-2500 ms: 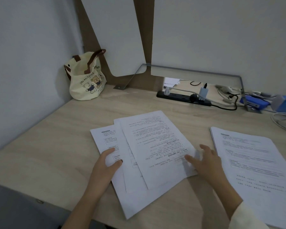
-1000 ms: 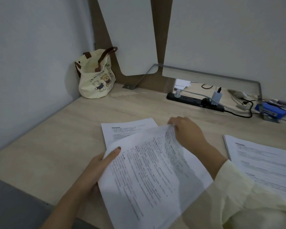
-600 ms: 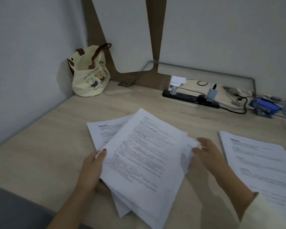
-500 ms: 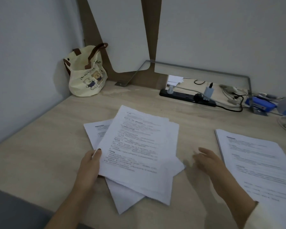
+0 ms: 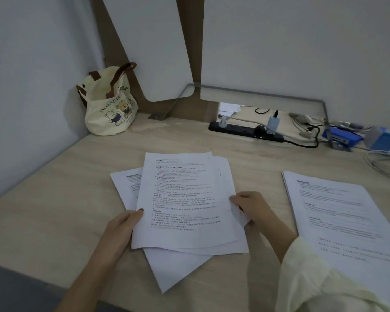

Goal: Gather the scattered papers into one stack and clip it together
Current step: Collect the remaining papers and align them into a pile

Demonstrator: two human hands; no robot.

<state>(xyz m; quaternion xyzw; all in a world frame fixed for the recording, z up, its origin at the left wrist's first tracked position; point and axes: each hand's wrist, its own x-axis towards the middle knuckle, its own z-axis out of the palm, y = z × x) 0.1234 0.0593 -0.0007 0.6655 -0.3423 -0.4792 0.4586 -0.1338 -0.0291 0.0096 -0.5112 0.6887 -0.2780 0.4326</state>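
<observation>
A loose pile of printed white papers (image 5: 185,199) lies on the wooden desk (image 5: 54,199) in front of me, its sheets fanned at different angles. One lower sheet (image 5: 173,269) sticks out toward the front edge and another (image 5: 126,188) to the left. My left hand (image 5: 119,233) grips the pile's left edge, thumb on top. My right hand (image 5: 254,210) holds the right edge, fingers curled over the sheets. A second stack of printed papers (image 5: 342,217) lies apart at the right. No clip shows in view.
A cream tote bag (image 5: 109,109) with bears stands in the back left corner. A black power strip (image 5: 245,131) with plugs and cables runs along the back. A blue stapler-like object (image 5: 340,138) and grey cables (image 5: 383,163) sit at the back right.
My right hand, open beside the pile half a second ago, has moved left and taken hold of the pile's right edge. The top sheets have turned straighter. My left hand keeps its grip.
</observation>
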